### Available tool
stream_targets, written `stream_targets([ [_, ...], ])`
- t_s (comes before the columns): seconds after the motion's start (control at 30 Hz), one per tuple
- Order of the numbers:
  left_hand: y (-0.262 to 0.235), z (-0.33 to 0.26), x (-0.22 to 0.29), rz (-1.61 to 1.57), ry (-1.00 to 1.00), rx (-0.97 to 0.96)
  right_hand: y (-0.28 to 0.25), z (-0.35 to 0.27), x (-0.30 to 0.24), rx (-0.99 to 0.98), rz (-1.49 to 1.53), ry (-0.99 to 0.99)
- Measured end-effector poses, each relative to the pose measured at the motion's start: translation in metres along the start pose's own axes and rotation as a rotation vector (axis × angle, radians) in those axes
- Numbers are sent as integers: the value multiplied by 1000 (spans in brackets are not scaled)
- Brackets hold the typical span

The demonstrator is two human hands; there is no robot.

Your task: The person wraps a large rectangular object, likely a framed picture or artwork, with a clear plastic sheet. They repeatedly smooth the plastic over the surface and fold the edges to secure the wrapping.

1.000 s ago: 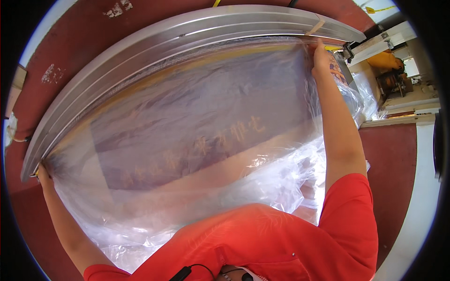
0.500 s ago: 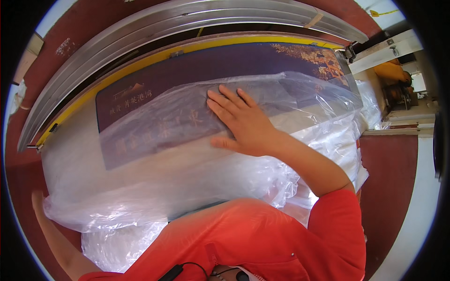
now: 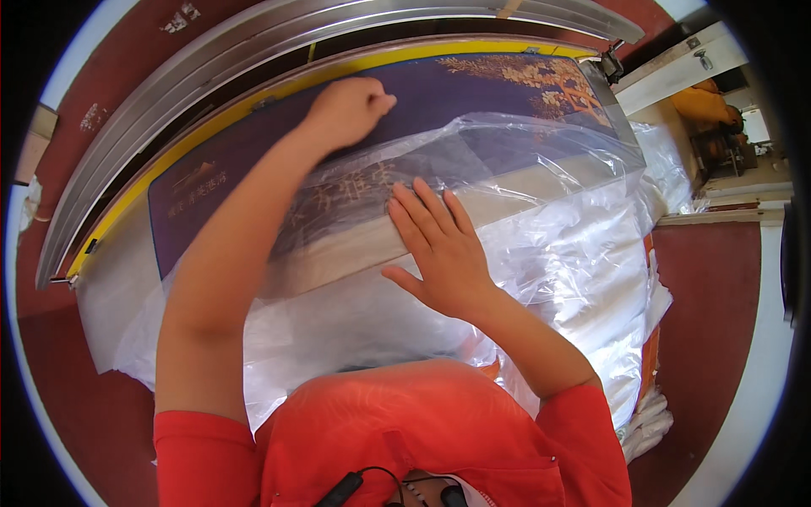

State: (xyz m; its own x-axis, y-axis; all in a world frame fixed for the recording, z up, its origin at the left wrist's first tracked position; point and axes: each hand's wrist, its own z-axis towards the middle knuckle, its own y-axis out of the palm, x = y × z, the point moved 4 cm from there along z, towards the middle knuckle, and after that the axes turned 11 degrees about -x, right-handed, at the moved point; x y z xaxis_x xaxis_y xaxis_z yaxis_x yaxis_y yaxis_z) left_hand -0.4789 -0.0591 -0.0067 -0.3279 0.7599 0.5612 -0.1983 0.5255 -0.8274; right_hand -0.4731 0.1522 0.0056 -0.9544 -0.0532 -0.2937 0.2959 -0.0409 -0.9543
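A dark purple printed mat (image 3: 422, 89) with a gold tree pattern at its right end lies on a pale work surface (image 3: 106, 313). Clear plastic film (image 3: 541, 253) covers its near part in a loose, wrinkled sheet. My right hand (image 3: 443, 253) rests flat on the film, fingers spread, near the mat's front edge. Above the mat's bare far part is my left hand (image 3: 346, 111), its fingers curled closed. What it may hold is hidden by the fingers. My left forearm crosses over the mat and hides part of it.
A yellow strip (image 3: 182, 139) runs along the far edge, with long curved metal rails (image 3: 253, 46) behind it. To the right, more crumpled film (image 3: 663, 169) lies near a machine (image 3: 714, 135). Bunched pale plastic (image 3: 646, 422) hangs at the lower right.
My left hand has come up from the far left side to above the mat and closed. The film's left part has drawn back, baring more mat. My right hand is slightly lower.
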Motion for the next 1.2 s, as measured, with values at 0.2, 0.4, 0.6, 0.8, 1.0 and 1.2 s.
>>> stream_targets([
  [0.2,25,17,69,-184,225,-181,1,-13,7,15,78,30],
  [0.4,17,-8,36,-756,291,-92,-36,4,38,252,123,42],
  [0.6,-68,-210,-141,-1402,132,430,-54,91,52,-23,275,112],
  [0.8,-216,-694,-342,-4,-929,805,-53,102,16,-307,273,-116],
  [1.0,-199,-756,-343,394,-1585,809,-113,11,188,-547,393,413],
  [1.2,-208,-553,-457,702,-1243,473,-320,-65,200,436,-395,498],
])
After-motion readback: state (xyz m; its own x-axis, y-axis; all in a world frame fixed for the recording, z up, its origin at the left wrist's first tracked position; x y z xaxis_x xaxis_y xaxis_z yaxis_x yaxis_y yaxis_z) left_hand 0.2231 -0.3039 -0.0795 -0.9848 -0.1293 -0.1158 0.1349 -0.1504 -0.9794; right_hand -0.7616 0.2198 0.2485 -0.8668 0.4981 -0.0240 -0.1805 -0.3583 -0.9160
